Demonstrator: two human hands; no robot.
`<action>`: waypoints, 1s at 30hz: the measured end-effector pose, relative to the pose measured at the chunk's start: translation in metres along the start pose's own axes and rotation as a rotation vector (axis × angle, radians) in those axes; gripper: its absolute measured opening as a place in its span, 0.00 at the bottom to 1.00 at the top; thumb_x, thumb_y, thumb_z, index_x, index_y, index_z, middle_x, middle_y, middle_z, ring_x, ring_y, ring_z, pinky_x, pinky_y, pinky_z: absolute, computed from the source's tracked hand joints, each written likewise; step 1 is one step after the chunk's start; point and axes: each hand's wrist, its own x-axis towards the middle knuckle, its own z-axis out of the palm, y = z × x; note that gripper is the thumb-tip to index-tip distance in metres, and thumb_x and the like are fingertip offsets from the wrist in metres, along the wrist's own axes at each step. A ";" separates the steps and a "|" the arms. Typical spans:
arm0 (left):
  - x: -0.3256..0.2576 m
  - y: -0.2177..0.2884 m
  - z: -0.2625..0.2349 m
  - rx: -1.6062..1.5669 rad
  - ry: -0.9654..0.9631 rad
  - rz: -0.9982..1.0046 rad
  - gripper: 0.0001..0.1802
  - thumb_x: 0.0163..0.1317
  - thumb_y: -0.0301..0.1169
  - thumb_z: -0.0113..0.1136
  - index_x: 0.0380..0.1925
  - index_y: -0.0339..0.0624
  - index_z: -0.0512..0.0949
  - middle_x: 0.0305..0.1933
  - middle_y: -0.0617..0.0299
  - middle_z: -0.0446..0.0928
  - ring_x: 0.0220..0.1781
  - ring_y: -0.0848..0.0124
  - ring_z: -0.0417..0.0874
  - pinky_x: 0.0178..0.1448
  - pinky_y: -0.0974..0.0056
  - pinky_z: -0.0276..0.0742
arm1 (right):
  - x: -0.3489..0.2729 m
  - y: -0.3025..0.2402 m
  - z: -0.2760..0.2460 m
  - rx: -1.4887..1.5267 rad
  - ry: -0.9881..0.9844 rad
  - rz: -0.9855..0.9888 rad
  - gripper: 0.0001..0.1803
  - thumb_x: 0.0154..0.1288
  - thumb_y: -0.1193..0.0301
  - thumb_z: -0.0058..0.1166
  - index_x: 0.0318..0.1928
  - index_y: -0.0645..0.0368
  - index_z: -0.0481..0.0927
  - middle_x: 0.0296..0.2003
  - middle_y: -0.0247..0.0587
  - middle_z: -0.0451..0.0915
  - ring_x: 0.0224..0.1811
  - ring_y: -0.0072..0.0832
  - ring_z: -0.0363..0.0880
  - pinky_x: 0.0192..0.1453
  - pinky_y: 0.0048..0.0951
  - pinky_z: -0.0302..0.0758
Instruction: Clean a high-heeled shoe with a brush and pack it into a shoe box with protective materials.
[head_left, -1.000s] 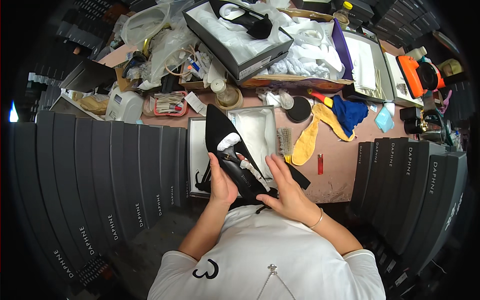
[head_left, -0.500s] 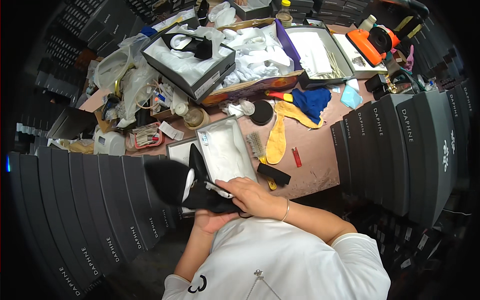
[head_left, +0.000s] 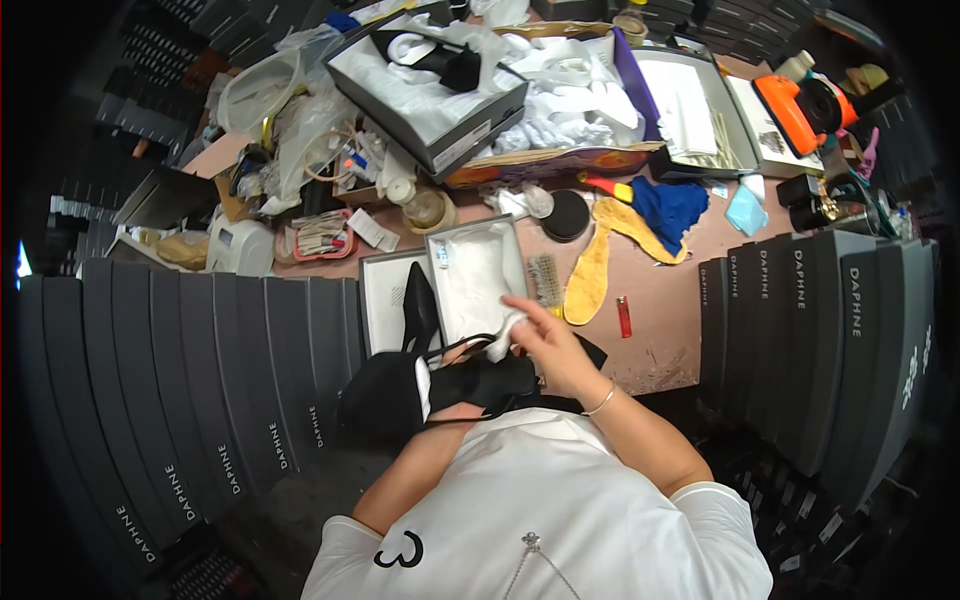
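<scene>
A black strapped shoe point(head_left: 480, 381) lies across the front of my body, with a white insert or stuffing showing at its left part. My left hand point(head_left: 458, 411) is wrapped round it from below, its fingers partly hidden by the shoe. Just above the shoe my right hand point(head_left: 552, 345) pinches a wad of white tissue paper point(head_left: 503, 340), its index finger stretched forward. A second black shoe point(head_left: 420, 312) rests in the grey box lid point(head_left: 380, 290). Beside it stands an open shoebox point(head_left: 478, 285) lined with white paper.
On the pink table lie a brush point(head_left: 545, 280), yellow insoles point(head_left: 590, 270), a blue cloth point(head_left: 668, 215), a red lighter point(head_left: 624, 318) and a round black tin point(head_left: 566, 216). Dark shoebox stacks point(head_left: 200, 390) flank both sides. At the back stands a carton point(head_left: 560, 160) of white stuffing.
My right hand has lifted forward off the shoe with the white tissue paper between its fingers. The shoe has turned in my left hand. The whole view has shifted, so the table sits further right.
</scene>
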 end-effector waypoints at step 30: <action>0.013 0.011 0.022 0.230 0.250 0.371 0.19 0.71 0.46 0.48 0.33 0.45 0.80 0.34 0.61 0.83 0.39 0.67 0.84 0.49 0.63 0.79 | 0.163 -0.030 -0.233 -1.482 0.626 -0.158 0.18 0.56 0.72 0.53 0.49 0.59 0.74 0.45 0.52 0.77 0.40 0.52 0.80 0.43 0.46 0.78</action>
